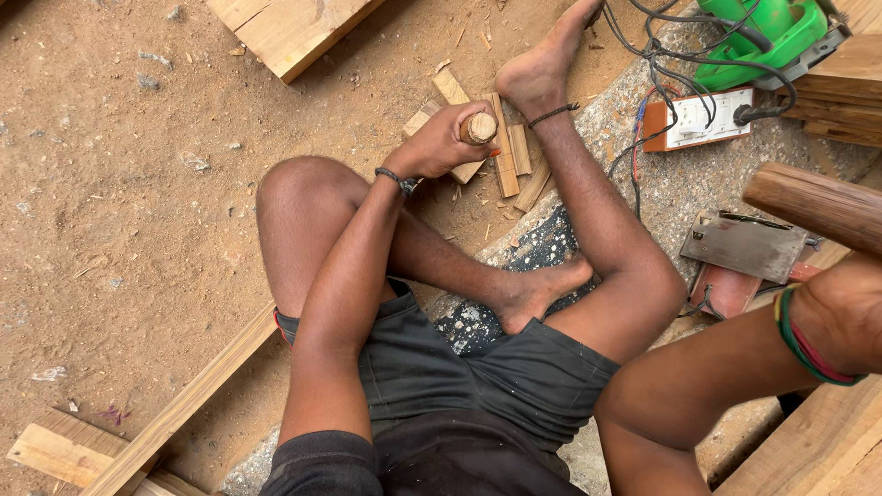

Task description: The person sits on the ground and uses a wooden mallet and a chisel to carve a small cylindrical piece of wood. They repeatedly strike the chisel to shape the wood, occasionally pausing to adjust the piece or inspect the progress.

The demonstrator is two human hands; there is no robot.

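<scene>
My left hand (441,142) is wrapped around a chisel with a round wooden handle (479,128), held upright over small wood pieces (508,152) on the dirt by my foot. My right hand (841,312) is raised at the right edge, gripping a thick wooden mallet (816,207) that sticks out to the upper left. I sit cross-legged on a stone slab (680,179), one leg stretched toward the wood pieces.
A green power tool (767,32) and a white switchboard (703,119) with black cables lie at the top right. A metal-faced hand plane (744,253) rests by my right knee. Planks lie at the top (289,28), bottom left (175,413) and right edge.
</scene>
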